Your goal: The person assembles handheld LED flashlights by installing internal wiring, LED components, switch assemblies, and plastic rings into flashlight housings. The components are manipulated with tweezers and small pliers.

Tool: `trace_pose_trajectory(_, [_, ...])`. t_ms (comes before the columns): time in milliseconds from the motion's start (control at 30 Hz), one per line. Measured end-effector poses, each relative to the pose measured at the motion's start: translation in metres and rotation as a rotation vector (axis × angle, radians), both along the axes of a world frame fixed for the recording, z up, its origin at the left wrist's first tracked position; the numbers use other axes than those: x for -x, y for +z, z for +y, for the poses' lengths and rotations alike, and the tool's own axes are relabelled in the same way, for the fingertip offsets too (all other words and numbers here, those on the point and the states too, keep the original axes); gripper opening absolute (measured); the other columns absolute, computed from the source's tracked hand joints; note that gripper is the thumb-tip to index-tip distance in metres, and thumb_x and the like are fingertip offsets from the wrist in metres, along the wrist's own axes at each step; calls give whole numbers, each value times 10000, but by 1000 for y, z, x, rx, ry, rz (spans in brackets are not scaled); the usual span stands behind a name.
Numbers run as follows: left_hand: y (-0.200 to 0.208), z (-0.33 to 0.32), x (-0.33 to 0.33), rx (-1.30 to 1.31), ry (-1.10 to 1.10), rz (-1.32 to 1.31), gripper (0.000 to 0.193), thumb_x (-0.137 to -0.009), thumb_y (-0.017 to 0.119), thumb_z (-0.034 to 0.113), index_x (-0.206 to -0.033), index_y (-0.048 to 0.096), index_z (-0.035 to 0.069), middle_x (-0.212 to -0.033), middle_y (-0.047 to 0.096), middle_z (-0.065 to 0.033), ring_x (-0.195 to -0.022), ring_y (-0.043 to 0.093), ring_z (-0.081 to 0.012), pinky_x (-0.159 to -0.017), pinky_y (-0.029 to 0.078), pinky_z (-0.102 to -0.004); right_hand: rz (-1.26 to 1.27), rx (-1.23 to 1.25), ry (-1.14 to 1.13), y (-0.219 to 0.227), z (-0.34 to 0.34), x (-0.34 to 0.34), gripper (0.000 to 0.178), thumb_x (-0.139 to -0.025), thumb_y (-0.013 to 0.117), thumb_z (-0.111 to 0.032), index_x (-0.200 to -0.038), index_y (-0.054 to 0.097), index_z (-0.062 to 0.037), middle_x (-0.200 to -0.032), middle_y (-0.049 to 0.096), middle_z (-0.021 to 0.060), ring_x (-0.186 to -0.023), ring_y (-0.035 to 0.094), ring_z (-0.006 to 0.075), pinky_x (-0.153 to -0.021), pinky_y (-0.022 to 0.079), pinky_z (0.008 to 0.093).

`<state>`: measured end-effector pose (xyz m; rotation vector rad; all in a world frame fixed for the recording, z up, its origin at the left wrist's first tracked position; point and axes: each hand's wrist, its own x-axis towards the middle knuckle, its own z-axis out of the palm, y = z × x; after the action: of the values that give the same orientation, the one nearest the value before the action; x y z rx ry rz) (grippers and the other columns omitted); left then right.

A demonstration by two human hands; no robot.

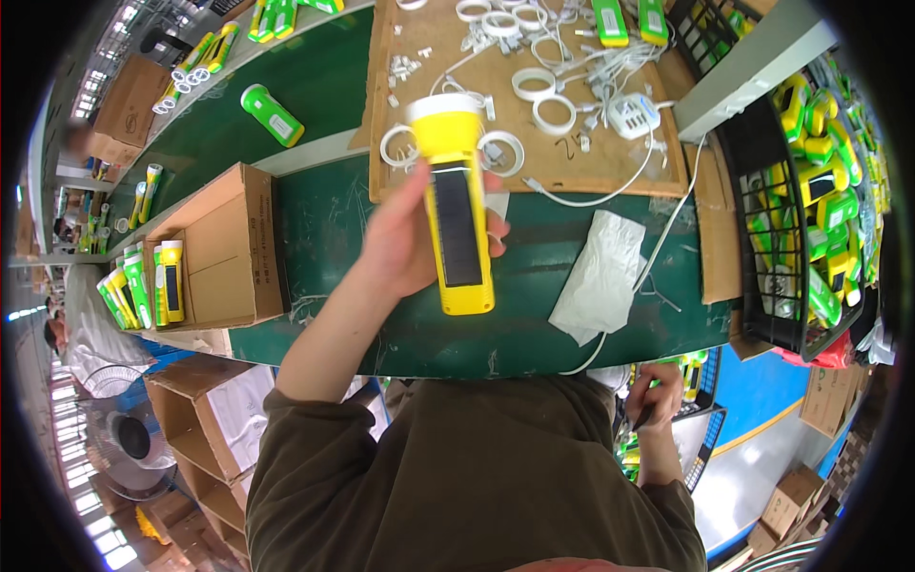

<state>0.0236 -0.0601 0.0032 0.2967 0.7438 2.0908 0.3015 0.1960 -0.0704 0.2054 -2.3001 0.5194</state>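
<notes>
My left hand [398,243] is wrapped around a yellow flashlight [457,224] and holds it up over the green worktable [372,343]. The flashlight's white head points away from me, and a dark solar panel faces up along its body. Low on the right, below the table edge, my right hand [658,396] has its fingers curled. Something dark shows by those fingers, too small to make out. Near that hand are a black crate [707,443] and green-and-yellow flashlights, partly hidden. A crumpled white plastic bag [602,276] lies on the table, right of the held flashlight.
A brown board [658,176] at the back carries white rings, tangled cables and a white charging hub [632,116]. On the left, an open cardboard box [265,248] holds several flashlights. A black crate [748,181] full of flashlights borders the right. Another flashlight [272,114] lies far left.
</notes>
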Motion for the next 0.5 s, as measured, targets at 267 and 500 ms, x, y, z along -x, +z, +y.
trace_pose_trajectory(267, [1, 50, 43, -42, 118, 15, 543, -937, 386, 551, -1142, 482, 57, -905, 544, -52, -869, 588, -206, -823, 490, -412, 219, 124, 322, 81, 2, 131, 345, -684, 654, 112, -809, 395, -78, -875, 594, 126, -568, 545, 196, -455, 369, 253])
trace_pose_trajectory(500, [-29, 46, 71, 260, 114, 135, 483, -933, 403, 565, -1065, 508, 112, -850, 587, -39, -686, 590, -152, -561, 510, -295, 182, 570, 266, 90, -22, 238, 284, -795, 620, 72, -791, 363, -49, -824, 552, 92, -590, 439, 94, -518, 350, 221])
